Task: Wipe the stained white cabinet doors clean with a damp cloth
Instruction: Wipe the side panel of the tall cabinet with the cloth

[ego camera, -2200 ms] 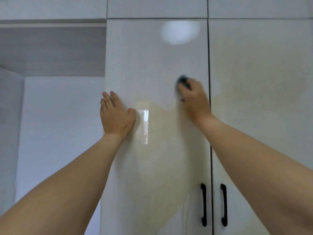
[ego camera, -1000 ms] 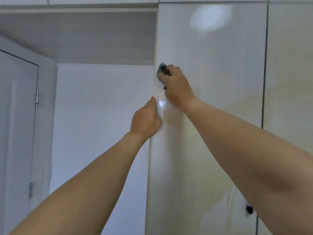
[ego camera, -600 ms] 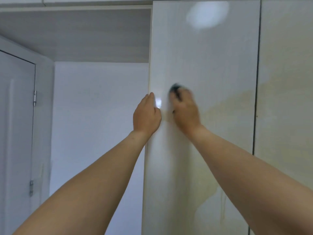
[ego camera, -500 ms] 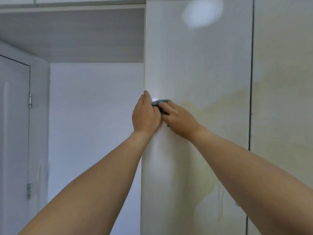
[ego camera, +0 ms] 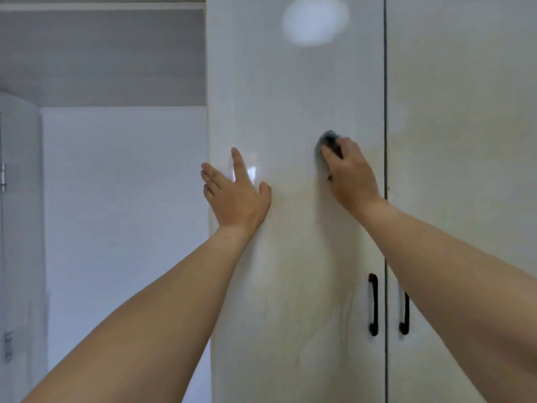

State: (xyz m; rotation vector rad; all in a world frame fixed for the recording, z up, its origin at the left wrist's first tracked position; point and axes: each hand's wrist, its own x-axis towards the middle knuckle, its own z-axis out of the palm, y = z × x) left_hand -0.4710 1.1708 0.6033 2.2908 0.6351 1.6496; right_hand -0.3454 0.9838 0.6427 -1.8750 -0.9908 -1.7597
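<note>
Two tall glossy white cabinet doors fill the view, the left door (ego camera: pixel 293 91) and the right door (ego camera: pixel 465 91), both with yellowish staining across the middle and lower parts. My right hand (ego camera: pixel 350 177) presses a small dark grey cloth (ego camera: pixel 328 140) against the left door near its right edge; only the cloth's top shows above my fingers. My left hand (ego camera: pixel 235 193) lies flat on the same door near its left edge, fingers spread, holding nothing.
Two black vertical handles (ego camera: pixel 373 303) (ego camera: pixel 404 314) sit low by the gap between the doors. Left of the cabinet is a recess with a white wall (ego camera: pixel 125 213) under a grey soffit (ego camera: pixel 101 56). A hinged door edge (ego camera: pixel 5 257) is at far left.
My right hand with the cloth has swept right across the left door, away from my left hand. My left hand has gone from gripping the door's edge to lying flat with spread fingers.
</note>
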